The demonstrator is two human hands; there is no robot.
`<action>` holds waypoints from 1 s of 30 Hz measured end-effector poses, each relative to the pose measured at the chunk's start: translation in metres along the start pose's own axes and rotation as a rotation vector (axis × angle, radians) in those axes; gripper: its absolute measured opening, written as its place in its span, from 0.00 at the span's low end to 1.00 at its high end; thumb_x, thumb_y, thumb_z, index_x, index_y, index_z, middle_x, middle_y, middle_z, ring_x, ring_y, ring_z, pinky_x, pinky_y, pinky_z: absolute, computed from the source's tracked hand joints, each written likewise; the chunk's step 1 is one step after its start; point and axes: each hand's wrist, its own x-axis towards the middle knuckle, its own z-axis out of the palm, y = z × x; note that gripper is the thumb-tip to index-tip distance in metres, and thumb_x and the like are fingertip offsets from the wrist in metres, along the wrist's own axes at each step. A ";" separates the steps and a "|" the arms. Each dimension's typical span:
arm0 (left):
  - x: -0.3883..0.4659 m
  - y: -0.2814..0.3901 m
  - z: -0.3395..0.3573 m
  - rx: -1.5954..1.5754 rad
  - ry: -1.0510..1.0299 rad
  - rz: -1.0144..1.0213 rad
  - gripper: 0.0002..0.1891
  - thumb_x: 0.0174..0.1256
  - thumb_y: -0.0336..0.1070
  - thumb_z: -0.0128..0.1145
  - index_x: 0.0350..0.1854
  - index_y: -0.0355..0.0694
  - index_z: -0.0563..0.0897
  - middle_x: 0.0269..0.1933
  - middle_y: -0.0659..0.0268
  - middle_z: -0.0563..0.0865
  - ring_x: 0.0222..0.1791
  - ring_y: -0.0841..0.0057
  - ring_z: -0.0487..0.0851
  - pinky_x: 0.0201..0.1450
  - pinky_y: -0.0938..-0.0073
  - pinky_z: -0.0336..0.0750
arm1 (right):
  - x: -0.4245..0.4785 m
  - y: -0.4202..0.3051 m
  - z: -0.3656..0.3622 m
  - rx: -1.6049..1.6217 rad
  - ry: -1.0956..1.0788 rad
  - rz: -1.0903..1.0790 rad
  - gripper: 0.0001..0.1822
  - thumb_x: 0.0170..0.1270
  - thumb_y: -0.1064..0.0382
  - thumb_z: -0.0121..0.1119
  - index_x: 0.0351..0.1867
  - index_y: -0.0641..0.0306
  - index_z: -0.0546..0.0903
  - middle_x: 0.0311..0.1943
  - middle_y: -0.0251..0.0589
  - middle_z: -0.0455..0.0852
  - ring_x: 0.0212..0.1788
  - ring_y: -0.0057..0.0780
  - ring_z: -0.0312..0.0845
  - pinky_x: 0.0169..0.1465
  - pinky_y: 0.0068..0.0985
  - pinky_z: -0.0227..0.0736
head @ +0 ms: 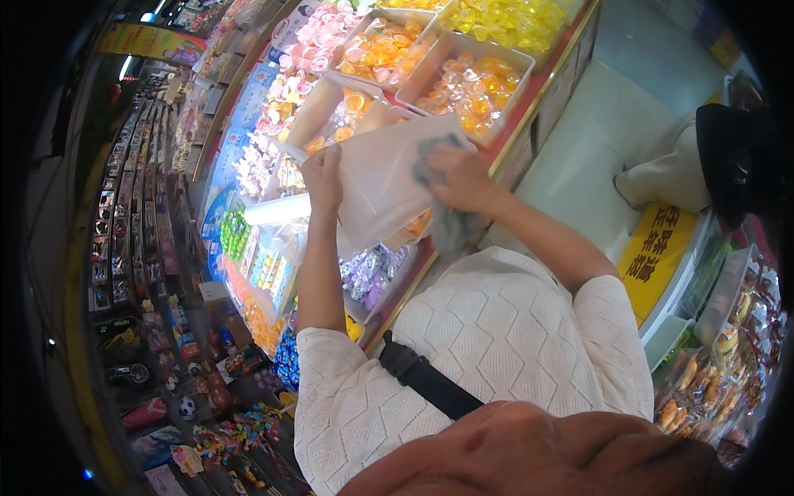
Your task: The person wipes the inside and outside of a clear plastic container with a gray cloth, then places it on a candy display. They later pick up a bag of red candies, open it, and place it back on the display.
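Note:
My left hand (322,177) grips the edge of a translucent white plastic bin (378,180), tilted above the candy display. A grey cloth (456,226) is bunched in my right hand (459,177) and pressed against the bin's right side, its loose end hanging down. The hand and cloth look slightly blurred. Under and around the tilted bin are trays of wrapped sweets, partly hidden by it. Just beyond it stands a clear tray of orange and clear cup-shaped sweets (474,90). Purple wrapped sweets (372,276) lie below it, near my left forearm.
Yellow sweets (508,22) fill a far tray, and pink ones (313,37) line the display's left side. A red and gold edge (539,102) borders the aisle floor (580,136). Another person's trouser leg (670,164) is at right, near packaged bread (688,378).

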 end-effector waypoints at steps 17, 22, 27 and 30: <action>-0.009 0.012 0.010 0.065 0.013 -0.026 0.18 0.66 0.41 0.58 0.21 0.31 0.78 0.18 0.74 0.70 0.22 0.86 0.66 0.26 0.76 0.61 | 0.003 -0.005 -0.016 0.022 -0.164 0.260 0.20 0.50 0.54 0.66 0.45 0.58 0.84 0.41 0.45 0.86 0.46 0.48 0.82 0.50 0.40 0.77; -0.013 0.010 0.011 0.008 0.052 -0.011 0.19 0.66 0.41 0.58 0.19 0.32 0.76 0.17 0.73 0.70 0.22 0.86 0.65 0.26 0.76 0.61 | 0.005 0.006 -0.012 0.113 -0.104 0.334 0.19 0.47 0.60 0.67 0.42 0.63 0.84 0.39 0.49 0.85 0.45 0.48 0.81 0.49 0.37 0.76; -0.018 0.018 0.009 0.052 0.043 -0.018 0.19 0.65 0.41 0.59 0.19 0.32 0.75 0.18 0.73 0.70 0.22 0.86 0.65 0.25 0.76 0.61 | 0.007 -0.009 -0.017 0.041 -0.139 0.362 0.18 0.47 0.60 0.66 0.41 0.65 0.84 0.40 0.49 0.85 0.45 0.48 0.80 0.50 0.37 0.75; -0.016 0.015 0.005 0.053 0.031 0.015 0.19 0.65 0.41 0.59 0.19 0.32 0.75 0.18 0.73 0.70 0.22 0.85 0.65 0.25 0.76 0.61 | 0.009 -0.027 -0.008 0.091 -0.074 0.252 0.19 0.48 0.58 0.66 0.43 0.64 0.84 0.40 0.49 0.86 0.47 0.47 0.81 0.52 0.37 0.75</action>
